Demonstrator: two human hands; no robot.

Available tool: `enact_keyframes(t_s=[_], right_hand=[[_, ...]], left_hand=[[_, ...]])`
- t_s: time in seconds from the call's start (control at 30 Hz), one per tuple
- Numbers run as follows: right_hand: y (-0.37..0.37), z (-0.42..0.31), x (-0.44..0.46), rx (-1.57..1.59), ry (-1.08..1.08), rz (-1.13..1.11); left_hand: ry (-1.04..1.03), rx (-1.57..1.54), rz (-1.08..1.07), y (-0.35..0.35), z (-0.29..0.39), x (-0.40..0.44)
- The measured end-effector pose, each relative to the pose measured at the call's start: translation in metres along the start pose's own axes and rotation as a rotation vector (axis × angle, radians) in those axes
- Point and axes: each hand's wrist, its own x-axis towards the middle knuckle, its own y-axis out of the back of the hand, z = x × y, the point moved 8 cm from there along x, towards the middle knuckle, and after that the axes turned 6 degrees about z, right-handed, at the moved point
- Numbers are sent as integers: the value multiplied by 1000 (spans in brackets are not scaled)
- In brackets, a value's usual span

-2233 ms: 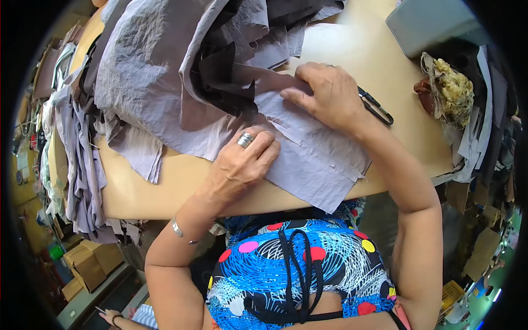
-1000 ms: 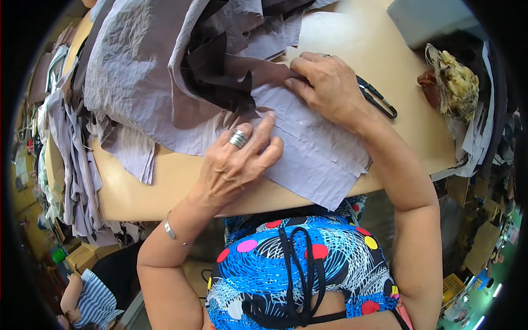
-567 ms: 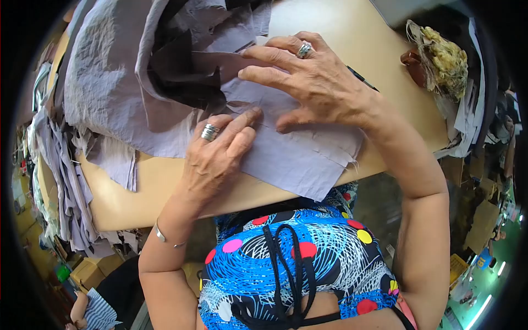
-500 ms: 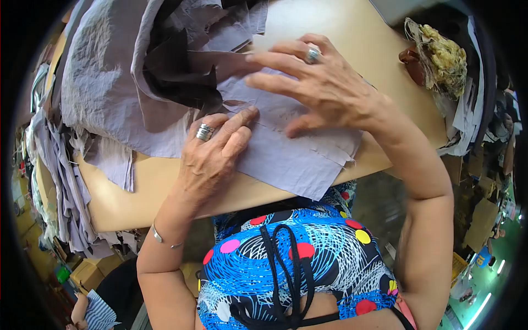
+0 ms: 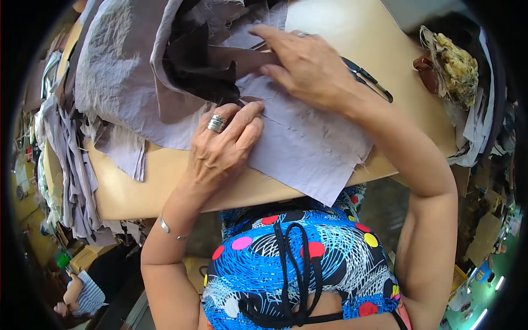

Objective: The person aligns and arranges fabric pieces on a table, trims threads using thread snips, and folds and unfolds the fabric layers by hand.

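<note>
To my left, a crumpled heap of mauve-grey cloth (image 5: 110, 71) covered much of the table (image 5: 129, 190), its dark folds (image 5: 201, 74) crowding up against my left hand (image 5: 223, 140). Cloth strips (image 5: 69, 159) hung at the table's left edge. Beyond my right hand (image 5: 311, 66) lay one pair of black snips (image 5: 371, 83), and farther right one tangle of yellowish thread (image 5: 457, 69) sat next to a brown object (image 5: 427, 72) I couldn't make out. One other person (image 5: 89, 297), in a striped top, was off to the lower left. One pale mauve panel (image 5: 311, 157) lay in front of me, its near corner jutting past the table edge; the heap's layers couldn't be counted. My left hand, wearing silver bands, was curled, fingertips down on the panel beside the dark folds; whether they pinched it, I couldn't tell. My right hand was loosely open over the panel's far side, thumb and index finger apart; I couldn't tell whether it touched cloth.
</note>
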Motion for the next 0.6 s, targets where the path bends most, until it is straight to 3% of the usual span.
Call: enact_keyframes(t_s=[0.2,0.33,0.43,0.53,0.6], right_hand=[[-17,1,1,96,98,131],[-18,4,5,159,60,121],[2,-16,-1,-233,273,345],[16,-37,-26,5,438,328],[5,-48,-38,54,453,131]], left_hand=[[120,-45,59,3,-13,-5],[67,0,-4,3,-10,-6],[35,-26,-78,6,-10,-4],[188,-224,-11,10,-25,-2],[228,-204,71,12,-31,-3]])
